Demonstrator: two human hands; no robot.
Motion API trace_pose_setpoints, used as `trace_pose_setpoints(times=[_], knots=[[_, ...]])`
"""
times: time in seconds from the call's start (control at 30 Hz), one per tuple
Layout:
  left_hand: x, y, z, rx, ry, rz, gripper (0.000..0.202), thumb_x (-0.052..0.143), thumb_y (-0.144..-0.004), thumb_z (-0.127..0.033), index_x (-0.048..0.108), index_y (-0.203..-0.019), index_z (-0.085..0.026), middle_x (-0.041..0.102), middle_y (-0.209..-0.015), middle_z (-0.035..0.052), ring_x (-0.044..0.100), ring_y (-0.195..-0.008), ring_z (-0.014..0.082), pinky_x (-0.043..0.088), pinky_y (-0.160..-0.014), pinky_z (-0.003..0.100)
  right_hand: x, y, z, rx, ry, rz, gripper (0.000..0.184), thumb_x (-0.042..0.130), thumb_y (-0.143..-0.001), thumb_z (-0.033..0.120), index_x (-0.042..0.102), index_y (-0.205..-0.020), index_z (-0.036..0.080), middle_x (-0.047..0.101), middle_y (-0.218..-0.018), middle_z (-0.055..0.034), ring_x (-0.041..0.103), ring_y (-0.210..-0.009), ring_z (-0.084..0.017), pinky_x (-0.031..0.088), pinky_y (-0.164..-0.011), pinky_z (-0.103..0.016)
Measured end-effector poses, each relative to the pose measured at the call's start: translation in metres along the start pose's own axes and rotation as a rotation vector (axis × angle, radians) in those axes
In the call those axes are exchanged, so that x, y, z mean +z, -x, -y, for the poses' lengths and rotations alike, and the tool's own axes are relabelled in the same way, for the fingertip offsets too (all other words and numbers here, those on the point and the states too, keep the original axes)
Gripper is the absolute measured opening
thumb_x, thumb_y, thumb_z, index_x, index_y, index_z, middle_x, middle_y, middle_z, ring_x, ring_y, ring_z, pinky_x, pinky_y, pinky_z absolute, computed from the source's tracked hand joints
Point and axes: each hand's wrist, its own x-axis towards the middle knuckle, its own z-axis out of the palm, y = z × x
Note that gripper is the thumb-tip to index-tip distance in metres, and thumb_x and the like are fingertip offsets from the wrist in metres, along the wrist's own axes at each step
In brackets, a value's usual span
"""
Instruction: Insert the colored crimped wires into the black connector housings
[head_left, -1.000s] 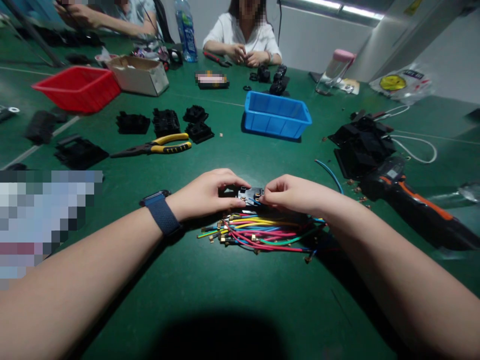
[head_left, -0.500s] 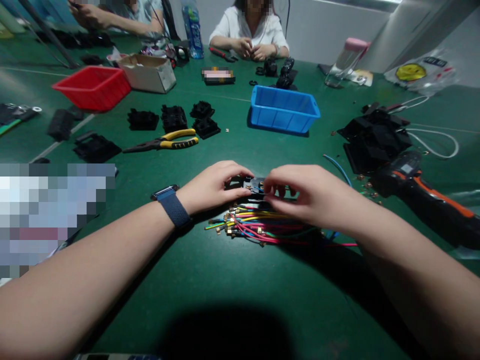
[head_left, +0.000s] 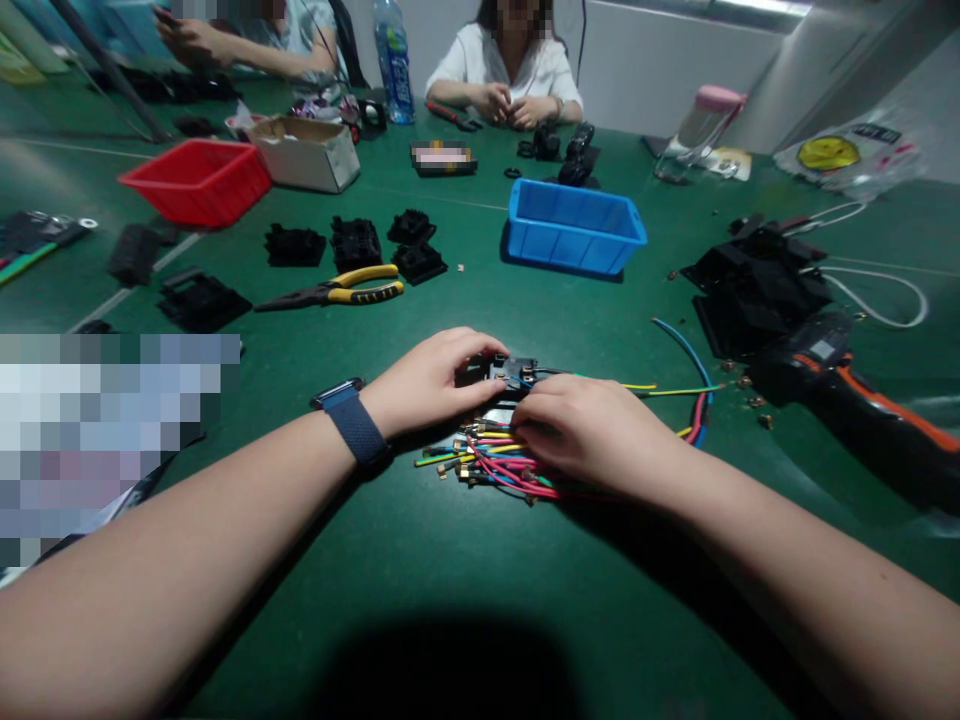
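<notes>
Head view: a small black block (head_left: 514, 372) sits on the green table (head_left: 450, 580), a little beyond the middle of the near edge, between the person's two hands. A bundle of coloured wires (head_left: 480, 462) with brass ends lies just near of it. A few strands (head_left: 675, 390) run from the block off to the right.

The risk, as I judge it, lies in those strands. They fan out loosely and pass under the right hand (head_left: 581, 430), so a tug or a sliding palm could drag a seated wire out of the block or tangle the bundle. Small brass bits (head_left: 750, 385) lie scattered to the right beside the electric screwdriver (head_left: 847, 395), and a sweeping forearm could knock them about. The pliers (head_left: 337, 290) and the blue bin (head_left: 574, 228) stand farther off and well apart.

The left hand (head_left: 431, 380), with a blue watch (head_left: 352, 425) at the wrist, comes in from the near left. Its fingers curl onto the block's left side and pin it to the table. The right hand comes in from the near right, palm down over the bundle's right part, knuckles raised and fingertips tucked toward the block. I cannot tell whether those fingers pinch a wire or merely rest on them. Both forearms lie low across the table.
</notes>
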Motion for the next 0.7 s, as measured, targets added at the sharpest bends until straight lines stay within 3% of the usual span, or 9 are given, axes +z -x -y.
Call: trace_pose_setpoints(times=[0.7], knots=[[-0.0002, 0.0003, 0.0007, 0.003, 0.013, -0.001, 0.035, 0.055, -0.084, -0.039, 0.059, -0.112, -0.019, 0.061, -0.100, 0.0043, 0.054, -0.085, 0.0165, 0.041, -0.078, 0.029, -0.0035, 0.0001, -0.0024, 0.039, -0.089, -0.008, 0.013, 0.052, -0.081, 0.023, 0.064, -0.082, 0.019, 0.065, -0.082, -0.0030, 0.056, -0.072, -0.015, 0.036, -0.063, -0.024]])
